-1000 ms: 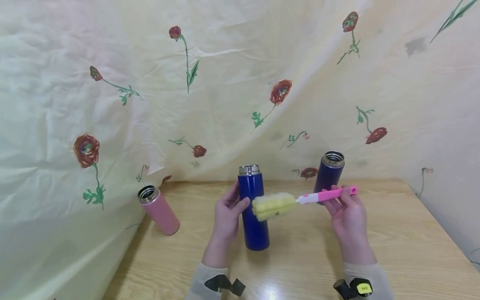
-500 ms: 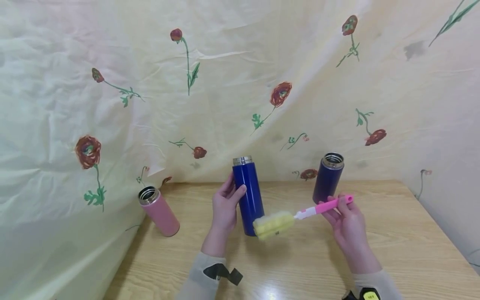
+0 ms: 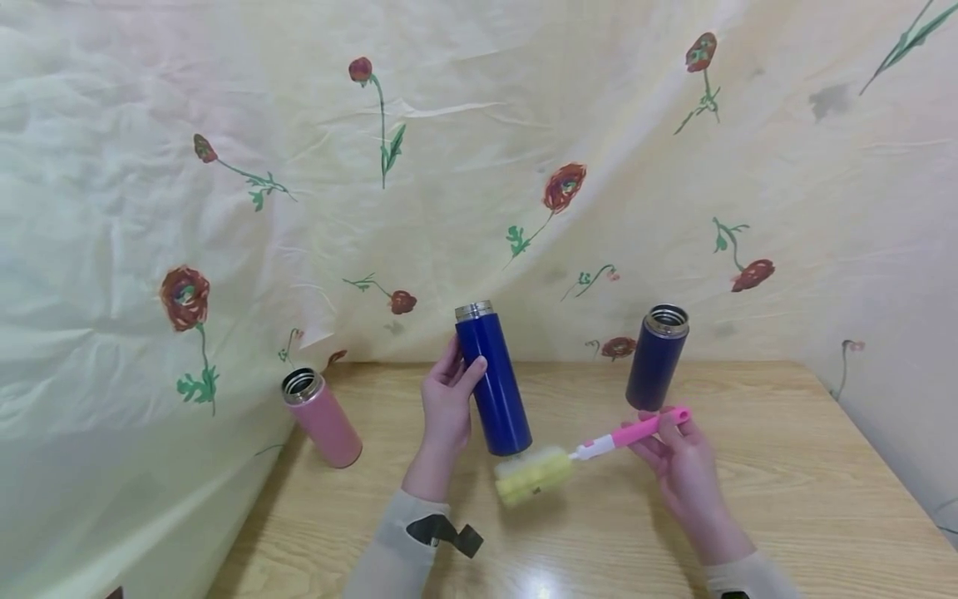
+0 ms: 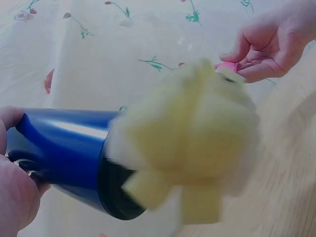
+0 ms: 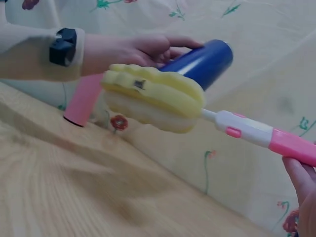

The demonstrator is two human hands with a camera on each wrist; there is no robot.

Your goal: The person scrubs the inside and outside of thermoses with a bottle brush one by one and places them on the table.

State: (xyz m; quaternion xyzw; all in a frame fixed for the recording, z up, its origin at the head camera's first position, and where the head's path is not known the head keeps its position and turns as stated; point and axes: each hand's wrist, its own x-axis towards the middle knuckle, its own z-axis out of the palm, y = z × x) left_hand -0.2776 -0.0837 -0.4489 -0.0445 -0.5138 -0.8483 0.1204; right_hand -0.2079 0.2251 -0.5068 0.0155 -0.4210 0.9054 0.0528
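My left hand (image 3: 449, 403) grips a tall blue vacuum flask (image 3: 496, 387) by its side, thumb across the front. The flask is tilted, its steel mouth up and leaning left, its base raised above the table. In my right hand (image 3: 677, 457) I pinch the pink handle of a sponge bottle brush (image 3: 535, 476). Its yellow and white sponge head points left, right by the flask's base. In the left wrist view the blurred sponge head (image 4: 187, 123) overlaps the flask's dark base (image 4: 118, 192). The right wrist view shows the white neck between sponge and pink handle (image 5: 296, 145).
A pink flask (image 3: 325, 424) without a lid stands at the left of the wooden table (image 3: 599, 532). Behind my right hand stands a shorter dark blue flask (image 3: 657, 358), its mouth uncovered. A flower-patterned cloth (image 3: 464, 150) hangs along the back and left.
The blue flask has risen a little and tilted further left in my left hand. The brush has moved down and left, its sponge passing from the flask's middle to its base.
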